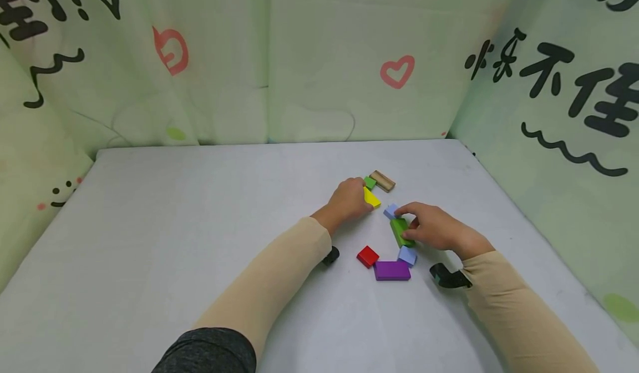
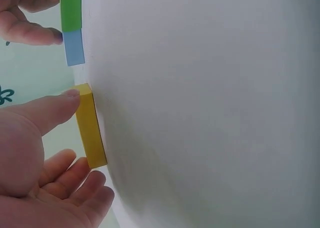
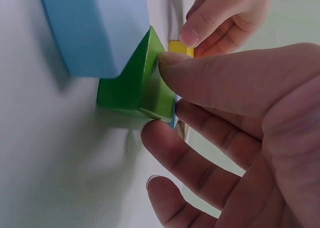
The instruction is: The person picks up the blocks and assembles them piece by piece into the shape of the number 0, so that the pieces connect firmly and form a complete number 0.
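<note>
A yellow block (image 1: 371,197) lies on the table under my left hand (image 1: 346,200). In the left wrist view, the thumb presses one end of this yellow block (image 2: 90,128) and the fingers are at its other end. My right hand (image 1: 439,227) is at a longer green block (image 1: 399,232), its thumb and fingers pinching around it. The index finger reaches a small blue block (image 1: 391,211) that touches the green one's far end. In the right wrist view, the green block (image 3: 156,90) shows a triangular end, with a thumb tip on its edge.
Behind the yellow block are a small green block (image 1: 370,182) and a wooden block (image 1: 383,181). Nearer me, another blue block (image 1: 407,256), a purple block (image 1: 392,271) and a red block (image 1: 368,256) continue a curved row on the white table (image 1: 199,212). Printed curtains (image 1: 319,56) surround it.
</note>
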A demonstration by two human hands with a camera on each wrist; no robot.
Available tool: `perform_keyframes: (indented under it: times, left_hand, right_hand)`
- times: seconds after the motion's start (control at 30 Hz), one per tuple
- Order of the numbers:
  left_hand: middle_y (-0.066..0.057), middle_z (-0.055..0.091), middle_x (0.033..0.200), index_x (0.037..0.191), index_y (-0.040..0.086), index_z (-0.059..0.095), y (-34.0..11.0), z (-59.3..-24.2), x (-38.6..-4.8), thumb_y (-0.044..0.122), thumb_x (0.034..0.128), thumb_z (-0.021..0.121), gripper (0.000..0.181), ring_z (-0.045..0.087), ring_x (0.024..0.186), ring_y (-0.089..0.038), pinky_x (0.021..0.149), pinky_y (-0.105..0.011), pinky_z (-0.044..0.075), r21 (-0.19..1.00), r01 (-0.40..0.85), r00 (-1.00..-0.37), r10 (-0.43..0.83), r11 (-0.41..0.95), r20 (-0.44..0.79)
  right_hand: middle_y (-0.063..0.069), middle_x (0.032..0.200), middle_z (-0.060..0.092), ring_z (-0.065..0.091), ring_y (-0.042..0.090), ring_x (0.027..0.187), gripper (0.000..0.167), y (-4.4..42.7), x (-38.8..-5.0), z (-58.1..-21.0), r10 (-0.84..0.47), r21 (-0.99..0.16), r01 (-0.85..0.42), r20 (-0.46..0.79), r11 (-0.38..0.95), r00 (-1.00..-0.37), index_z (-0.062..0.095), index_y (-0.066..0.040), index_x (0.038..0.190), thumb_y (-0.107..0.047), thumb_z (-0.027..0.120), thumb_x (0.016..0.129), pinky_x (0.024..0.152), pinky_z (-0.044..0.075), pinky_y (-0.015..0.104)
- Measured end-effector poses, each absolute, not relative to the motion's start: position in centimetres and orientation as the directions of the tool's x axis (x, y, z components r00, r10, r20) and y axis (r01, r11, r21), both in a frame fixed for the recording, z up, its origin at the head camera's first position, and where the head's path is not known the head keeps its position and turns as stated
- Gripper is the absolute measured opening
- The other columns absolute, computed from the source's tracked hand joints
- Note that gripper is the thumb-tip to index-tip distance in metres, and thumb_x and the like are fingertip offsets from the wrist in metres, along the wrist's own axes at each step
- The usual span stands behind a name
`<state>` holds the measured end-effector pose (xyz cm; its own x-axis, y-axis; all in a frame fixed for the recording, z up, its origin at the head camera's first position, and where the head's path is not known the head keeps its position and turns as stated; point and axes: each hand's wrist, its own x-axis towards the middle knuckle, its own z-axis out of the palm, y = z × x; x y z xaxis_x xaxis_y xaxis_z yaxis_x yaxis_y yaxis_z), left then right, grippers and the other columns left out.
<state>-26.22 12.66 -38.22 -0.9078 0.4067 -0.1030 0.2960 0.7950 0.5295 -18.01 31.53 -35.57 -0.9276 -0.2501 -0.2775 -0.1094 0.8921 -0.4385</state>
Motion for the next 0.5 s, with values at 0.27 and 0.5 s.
perform_keyframes:
  times: [0.27,0.5]
  left_hand:
    - [-0.006,0.059,0.121,0.138,0.004,0.054,12.73,-38.21,-26.22,0.024,0.0925,0.073,0.053,0.053,0.1,-0.016,0.093,-0.025,0.047,0.543,0.278,-0.91,0.398,0.792,-0.115]
    - [-0.007,0.059,0.121,0.138,0.003,0.053,12.65,-38.29,-26.4,0.022,0.0932,0.072,0.052,0.054,0.1,-0.016,0.092,-0.025,0.047,0.54,0.288,-0.906,0.407,0.791,-0.114]
  right_hand:
    - [0.018,0.121,0.06,0.06,0.03,0.101,0.051,31.41,-18.01,-35.62,-0.244,-0.432,-0.106,-0.278,0.896,-0.929,0.054,0.001,0.137,-0.013,0.072,0.092,0.083,0.054,0.043]
    - [0.019,0.123,0.059,0.06,0.031,0.102,0.05,31.52,-18.11,-35.73,-0.244,-0.424,-0.109,-0.277,0.899,-0.929,0.053,0.001,0.137,-0.012,0.072,0.092,0.084,0.054,0.044]
